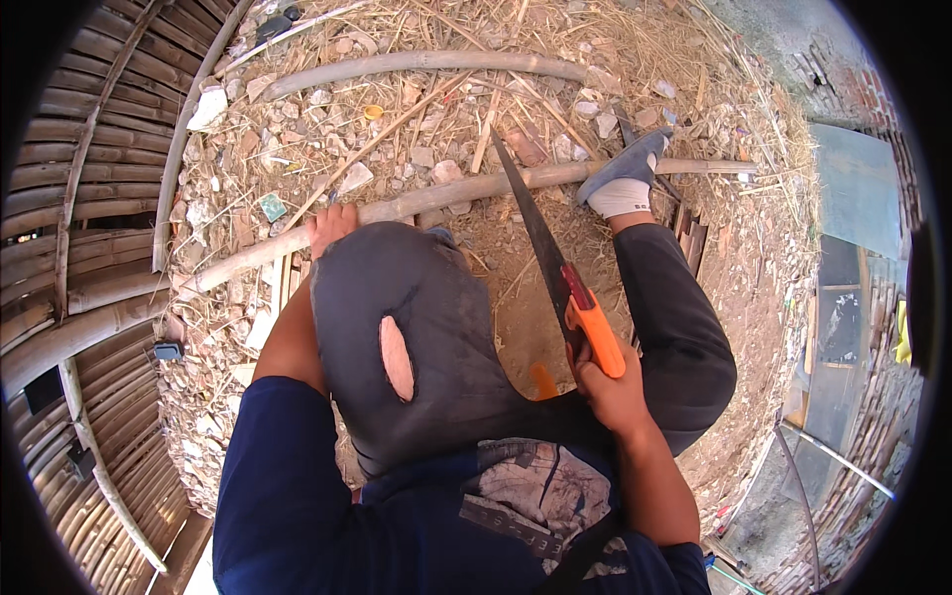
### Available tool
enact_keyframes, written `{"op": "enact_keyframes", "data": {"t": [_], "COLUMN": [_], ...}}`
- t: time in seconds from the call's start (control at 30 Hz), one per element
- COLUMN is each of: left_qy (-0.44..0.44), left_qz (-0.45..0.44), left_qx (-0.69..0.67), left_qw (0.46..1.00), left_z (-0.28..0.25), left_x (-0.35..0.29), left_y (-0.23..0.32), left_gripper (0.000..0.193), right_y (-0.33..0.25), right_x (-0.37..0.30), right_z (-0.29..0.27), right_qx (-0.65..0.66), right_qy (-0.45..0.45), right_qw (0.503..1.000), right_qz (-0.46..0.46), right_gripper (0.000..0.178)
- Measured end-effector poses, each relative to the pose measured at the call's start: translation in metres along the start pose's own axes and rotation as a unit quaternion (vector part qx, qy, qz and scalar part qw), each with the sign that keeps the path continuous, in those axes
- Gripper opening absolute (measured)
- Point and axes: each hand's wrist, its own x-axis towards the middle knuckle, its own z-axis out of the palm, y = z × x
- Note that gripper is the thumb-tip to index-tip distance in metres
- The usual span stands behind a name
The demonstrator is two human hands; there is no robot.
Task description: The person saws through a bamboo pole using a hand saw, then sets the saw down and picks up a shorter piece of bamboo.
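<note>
My right hand [607, 389] is wrapped around the orange handle of a handsaw [543, 243]. The saw's long dark blade points away from me and crosses over a bamboo pole [441, 198]; whether its teeth touch the pole I cannot tell. At the pole's left part, my left hand [334, 223] grips it with bent fingers, partly hidden behind my left knee. The pole lies crosswise in front of me on the ground. My right foot, in a grey sandal [625, 169], presses on the pole right of the blade.
Another bamboo pole [426, 63] lies farther away among straw, stones and rubble. A slatted bamboo wall [109, 248] rises at the left. At the right are a brick wall and leaning grey panels [858, 188]. Short wood pieces [689, 238] lie beside my right leg.
</note>
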Motion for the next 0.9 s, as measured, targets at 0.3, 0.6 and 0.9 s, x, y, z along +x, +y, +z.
{"op": "enact_keyframes", "data": {"t": [0.3, 0.6, 0.9], "left_qy": [0.026, 0.042, 0.016], "left_qz": [0.008, 0.007, -0.006], "left_qx": [0.046, 0.055, 0.016], "left_qw": [0.999, 0.998, 1.0], "left_z": [0.007, 0.011, 0.008], "left_x": [-0.008, -0.008, -0.001], "left_y": [-0.005, -0.005, -0.002], "left_gripper": [0.046, 0.041, 0.039], "right_y": [-0.025, -0.04, -0.034], "right_x": [-0.016, -0.062, -0.044], "right_z": [-0.012, -0.028, -0.022], "right_qx": [0.042, 0.06, 0.03], "right_qy": [-0.02, -0.03, -0.021], "right_qw": [0.998, 0.997, 0.998], "right_qz": [0.031, 0.033, 0.044], "right_gripper": [0.005, 0.005, 0.004]}}
